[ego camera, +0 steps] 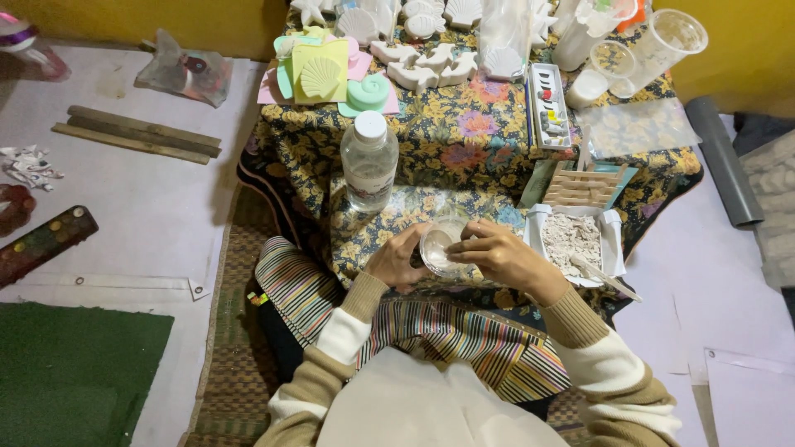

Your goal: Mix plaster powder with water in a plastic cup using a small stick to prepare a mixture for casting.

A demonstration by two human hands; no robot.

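My left hand [399, 258] and my right hand [498, 252] together hold a small clear plastic cup [439, 245] over the near edge of a low table covered in a floral cloth [464, 145]. The cup is tilted toward me and holds something whitish. A clear plastic bottle with a white cap [369, 161] stands just beyond my left hand. To the right of my right hand lies a white box of pale powder [571, 240] with a spoon [603, 276] resting in it.
Wooden sticks [585, 185] lie behind the box. A paint set [548, 106], plastic cups [654, 41], white plaster shell casts [422, 62] and coloured moulds [323, 74] fill the far table. Wooden slats [137, 132] and a dark palette [45, 240] lie on the floor at left.
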